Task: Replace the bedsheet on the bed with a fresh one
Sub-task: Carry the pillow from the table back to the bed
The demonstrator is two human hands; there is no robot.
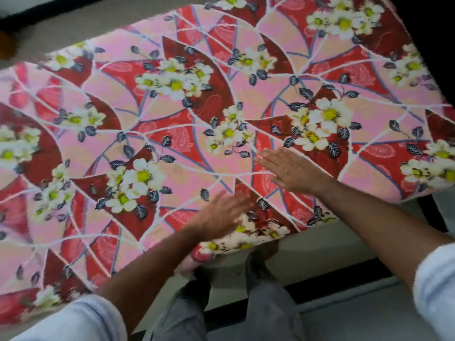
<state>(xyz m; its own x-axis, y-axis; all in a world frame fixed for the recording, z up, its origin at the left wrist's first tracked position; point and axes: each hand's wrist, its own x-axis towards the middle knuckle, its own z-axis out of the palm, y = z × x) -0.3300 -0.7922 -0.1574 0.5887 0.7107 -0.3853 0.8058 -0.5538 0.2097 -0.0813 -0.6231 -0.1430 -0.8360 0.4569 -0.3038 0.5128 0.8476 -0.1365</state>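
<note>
Fingers [267, 159] of the right hand [293, 172] lie straight and close together, flat on the floral bedsheet [172, 114], gripping nothing. Left hand [219, 217] is blurred, its fingers [237, 201] stretched out and slightly apart over the sheet near the bed's near edge; whether they touch the cloth I cannot tell. That red and pink bedsheet with white flowers lies spread across the bed, covering the whole top, and one fold [236, 242] droops over the near edge just beside the left hand. Pale rolled sleeves [435, 289] show on both forearms, grey trousers [268, 306] below, right against the bed's side.
</note>
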